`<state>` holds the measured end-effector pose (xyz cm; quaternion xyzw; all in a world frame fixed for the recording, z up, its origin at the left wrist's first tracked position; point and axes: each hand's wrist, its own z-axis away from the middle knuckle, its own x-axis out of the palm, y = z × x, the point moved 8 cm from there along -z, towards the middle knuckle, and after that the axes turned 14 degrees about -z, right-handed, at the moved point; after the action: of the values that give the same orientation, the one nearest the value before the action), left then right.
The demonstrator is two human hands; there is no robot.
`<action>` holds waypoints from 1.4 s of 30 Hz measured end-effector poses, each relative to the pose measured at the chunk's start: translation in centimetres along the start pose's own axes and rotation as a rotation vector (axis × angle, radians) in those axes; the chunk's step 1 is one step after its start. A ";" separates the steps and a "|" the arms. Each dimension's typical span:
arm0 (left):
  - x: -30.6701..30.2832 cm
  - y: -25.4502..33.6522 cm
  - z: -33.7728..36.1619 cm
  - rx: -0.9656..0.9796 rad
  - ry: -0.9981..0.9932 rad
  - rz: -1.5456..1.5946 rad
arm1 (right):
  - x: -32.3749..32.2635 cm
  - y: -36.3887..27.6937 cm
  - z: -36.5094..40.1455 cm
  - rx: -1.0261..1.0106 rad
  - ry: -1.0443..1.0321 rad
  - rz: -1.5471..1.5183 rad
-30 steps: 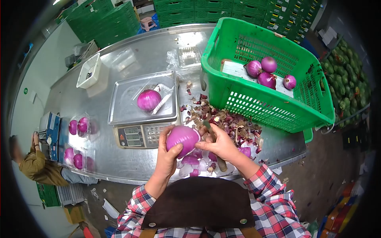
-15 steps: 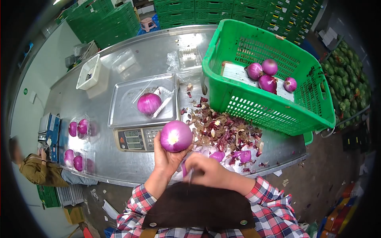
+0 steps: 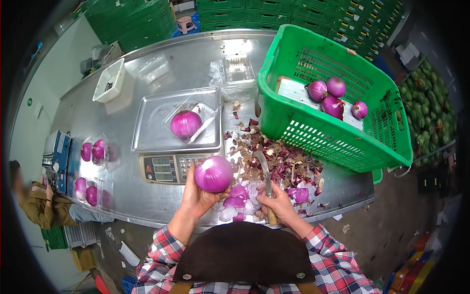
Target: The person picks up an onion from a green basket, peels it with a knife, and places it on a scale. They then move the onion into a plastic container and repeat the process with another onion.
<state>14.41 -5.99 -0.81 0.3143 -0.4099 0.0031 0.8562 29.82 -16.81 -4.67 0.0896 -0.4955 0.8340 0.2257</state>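
Note:
My left hand (image 3: 195,198) cradles a large, smooth purple onion (image 3: 214,174) from below and the left side. In my right hand (image 3: 278,202) is a knife (image 3: 265,169) with a curved metal blade pointing away from me. Its light handle is wrapped by my fingers, and the blade stays apart from the onion. Between my hands lie fresh purple onion peels (image 3: 237,197). Beyond the knife spreads a heap of dry skins and root trimmings (image 3: 289,156). Another purple onion (image 3: 186,124), with clear plastic around it, rests on the weighing scale (image 3: 147,139).
A green crate (image 3: 333,141) at right holds several onions. Packed onions (image 3: 91,195) lie at left, near a white basket (image 3: 100,89). A clear tray (image 3: 238,68) sits at the back of the steel table (image 3: 125,183). A co-worker (image 3: 49,206) is at far left.
My right hand has moved right, away from the onion, and the knife now shows upright in it. Loose peels show between my hands. The onion has turned slightly in my left hand.

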 end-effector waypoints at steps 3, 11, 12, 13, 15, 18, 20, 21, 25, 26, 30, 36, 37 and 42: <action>0.6 -0.6 0.1 -0.151 -0.018 -0.051 | 4.8 -8.2 -0.4 -0.479 -0.212 0.451; 1.7 2.7 0.0 -0.190 -0.177 -0.343 | 9.8 -12.5 -4.9 -0.482 -0.439 0.458; 2.3 3.7 0.0 -0.150 -0.195 -0.358 | 10.1 -13.1 -5.6 -0.313 -0.424 0.230; 2.7 5.0 -0.1 -0.078 -0.176 -0.426 | 9.8 -13.3 -7.5 -0.417 -0.420 0.179; 3.1 7.5 -0.3 0.063 -0.138 -0.559 | 9.7 -14.2 -9.2 -0.122 -0.257 0.043; -0.8 13.0 0.1 0.532 0.443 -1.120 | 10.4 -16.4 -13.6 -0.299 -0.161 -0.106; -1.0 14.9 0.7 0.817 0.789 -1.559 | 10.8 -17.8 -16.4 -0.505 -0.084 0.096; -0.8 15.3 0.3 0.852 0.889 -1.672 | 11.0 -17.7 -18.6 -0.650 -0.075 0.167; -2.1 15.3 -2.7 0.818 0.988 -1.901 | 13.3 -18.6 -19.2 -0.859 0.225 0.890; -2.2 15.4 -2.7 0.844 0.982 -1.908 | 13.9 -18.7 -18.8 -0.767 0.246 0.956; -2.4 16.1 -2.3 0.954 0.942 -1.916 | 15.1 -19.4 -18.0 -0.809 0.234 1.125; -2.2 16.5 -1.9 1.028 0.886 -1.934 | 15.2 -19.4 -18.3 -0.780 0.218 1.230; -2.1 16.5 -1.9 1.041 0.885 -1.937 | 15.3 -19.3 -18.5 -0.745 0.235 1.230; -2.7 16.5 -1.8 1.027 0.908 -1.918 | 14.5 -19.1 -19.8 -0.752 0.084 1.061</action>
<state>9.53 8.85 5.28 0.7718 0.3856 -0.3659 0.3488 27.36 12.26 6.01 -0.2850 -0.7211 0.6049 -0.1813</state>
